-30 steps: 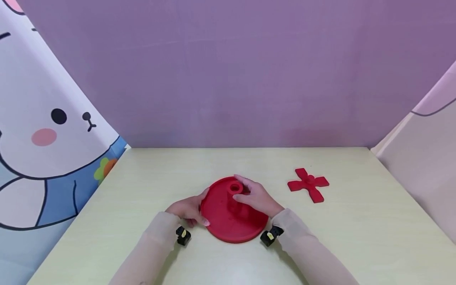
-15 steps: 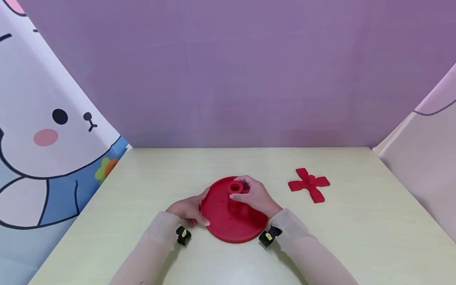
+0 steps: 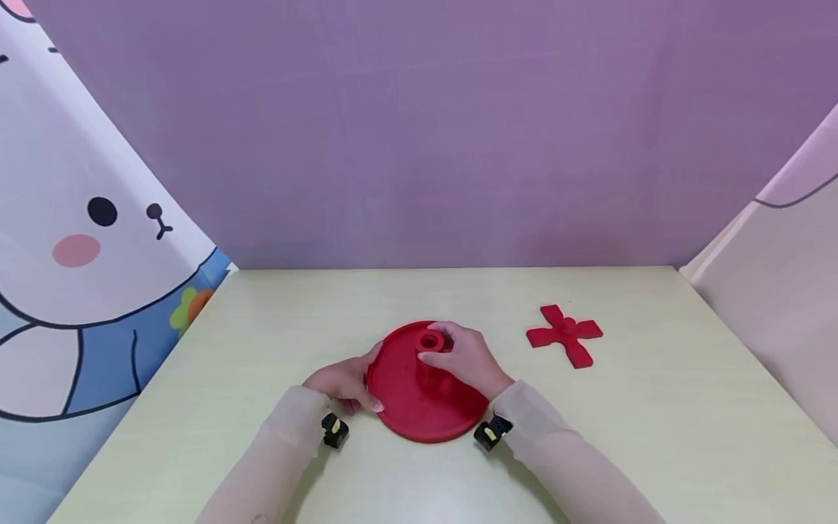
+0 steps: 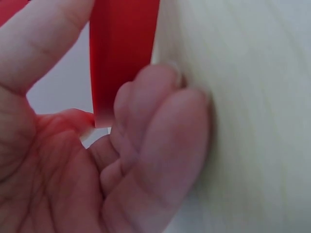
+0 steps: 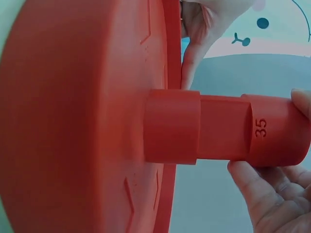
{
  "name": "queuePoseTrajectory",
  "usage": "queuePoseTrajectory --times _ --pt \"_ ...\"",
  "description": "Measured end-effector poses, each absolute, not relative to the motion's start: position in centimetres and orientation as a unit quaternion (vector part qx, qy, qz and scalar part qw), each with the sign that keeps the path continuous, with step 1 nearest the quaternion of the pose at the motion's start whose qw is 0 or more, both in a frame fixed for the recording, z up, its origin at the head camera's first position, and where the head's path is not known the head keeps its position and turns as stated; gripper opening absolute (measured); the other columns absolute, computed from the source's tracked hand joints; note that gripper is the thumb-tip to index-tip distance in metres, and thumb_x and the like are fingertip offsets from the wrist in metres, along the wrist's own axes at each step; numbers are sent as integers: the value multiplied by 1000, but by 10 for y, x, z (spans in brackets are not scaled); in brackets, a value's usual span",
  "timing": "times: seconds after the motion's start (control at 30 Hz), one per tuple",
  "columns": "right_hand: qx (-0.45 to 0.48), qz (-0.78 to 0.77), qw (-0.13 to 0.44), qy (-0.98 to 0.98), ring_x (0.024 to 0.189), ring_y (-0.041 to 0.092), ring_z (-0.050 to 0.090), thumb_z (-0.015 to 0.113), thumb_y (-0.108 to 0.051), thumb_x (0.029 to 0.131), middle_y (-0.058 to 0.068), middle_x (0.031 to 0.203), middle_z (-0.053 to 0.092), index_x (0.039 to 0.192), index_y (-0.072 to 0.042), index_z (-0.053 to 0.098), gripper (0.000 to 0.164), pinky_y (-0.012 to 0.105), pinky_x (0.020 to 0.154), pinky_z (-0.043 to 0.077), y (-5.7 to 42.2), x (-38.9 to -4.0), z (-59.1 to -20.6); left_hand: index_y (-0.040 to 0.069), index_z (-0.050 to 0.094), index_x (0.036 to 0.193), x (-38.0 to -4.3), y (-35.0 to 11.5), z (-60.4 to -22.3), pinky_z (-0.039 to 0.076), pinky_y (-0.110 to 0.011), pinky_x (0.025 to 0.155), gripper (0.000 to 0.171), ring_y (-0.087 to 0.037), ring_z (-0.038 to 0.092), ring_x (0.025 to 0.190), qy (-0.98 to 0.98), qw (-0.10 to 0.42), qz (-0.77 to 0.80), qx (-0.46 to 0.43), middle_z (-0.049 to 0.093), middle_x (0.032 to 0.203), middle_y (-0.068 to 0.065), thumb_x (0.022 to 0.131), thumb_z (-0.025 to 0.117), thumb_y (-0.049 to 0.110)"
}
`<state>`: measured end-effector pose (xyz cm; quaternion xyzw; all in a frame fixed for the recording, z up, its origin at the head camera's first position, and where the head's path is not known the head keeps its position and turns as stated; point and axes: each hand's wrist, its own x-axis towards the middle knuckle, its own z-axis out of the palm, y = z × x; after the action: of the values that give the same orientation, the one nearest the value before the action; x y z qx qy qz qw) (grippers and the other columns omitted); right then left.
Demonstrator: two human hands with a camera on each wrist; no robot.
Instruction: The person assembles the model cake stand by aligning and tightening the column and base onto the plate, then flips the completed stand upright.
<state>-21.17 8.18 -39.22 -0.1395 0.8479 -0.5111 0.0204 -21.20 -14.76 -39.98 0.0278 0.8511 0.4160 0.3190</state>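
A round red disc (image 3: 412, 415) with a raised rim lies on the table. From its centre stands a hollow red post (image 3: 425, 374), which in the right wrist view shows a narrower flat-sided stretch and a collar marked "35" (image 5: 261, 128). My left hand (image 3: 347, 378) holds the disc's left edge, thumb and fingers at the rim; in the left wrist view the curled fingers (image 4: 170, 131) lie low against the tabletop. My right hand (image 3: 470, 360) grips the post near its top between thumb and fingers, some of them hidden behind it.
A flat red four-armed cross piece (image 3: 566, 335) with a small knob at its middle lies to the right on the pale table (image 3: 655, 407). A purple backdrop (image 3: 458, 145) rises along the far edge; a cartoon-printed cloth (image 3: 131, 269) hangs at the left.
My right hand has shifted slightly left round the post, its thumb reaching further across it. The left hand keeps its hold on the rim, and the disc stays in place.
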Motion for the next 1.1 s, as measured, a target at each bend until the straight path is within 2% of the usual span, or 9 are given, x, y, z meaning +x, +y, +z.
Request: queuePoseTrajectory --times 0.27,0.43,0.57,0.67,0.93,1.1 --pt "-136 -508 19 850 90 18 60 78 -12 80 3 102 65 119 -5 62 43 33 74 55 79 -211 -389 21 8 156 -212 -150 -399 44 -28 52 115 -20 46 56 849 323 418 22 52 109 -10 70 84 9" --pt "-151 -507 32 848 93 20 60 77 -14 82 5 105 64 124 -4 59 47 34 76 55 81 -211 -389 21 10 155 -212 -150 -399 45 -28 52 115 -21 48 57 855 318 409 22 53 106 -11 69 85 11" --pt "-157 -510 46 845 97 22 60 77 -15 82 5 109 63 129 -4 57 52 34 76 55 88 -211 -390 21 12 155 -211 -149 -399 46 -28 54 116 -22 50 61 857 315 407 20 51 111 -12 67 86 14" --pt "-154 -509 57 845 102 24 59 77 -15 82 5 112 63 133 -5 55 56 34 77 55 99 -212 -390 21 12 155 -211 -148 -400 47 -29 55 116 -23 52 63 859 314 404 21 49 114 -11 67 87 15" --pt "-150 -468 63 869 107 31 58 74 -17 85 16 121 59 138 -3 49 61 37 78 55 144 -221 -390 22 8 156 -212 -151 -401 43 -28 50 115 -21 45 55 850 319 418 26 54 100 -13 70 84 8" --pt "-124 -444 62 885 103 31 60 72 -23 86 17 118 60 136 -3 51 57 38 78 54 179 -225 -390 23 10 155 -213 -149 -402 44 -28 52 115 -22 48 58 852 317 415 29 52 106 -12 69 85 10"
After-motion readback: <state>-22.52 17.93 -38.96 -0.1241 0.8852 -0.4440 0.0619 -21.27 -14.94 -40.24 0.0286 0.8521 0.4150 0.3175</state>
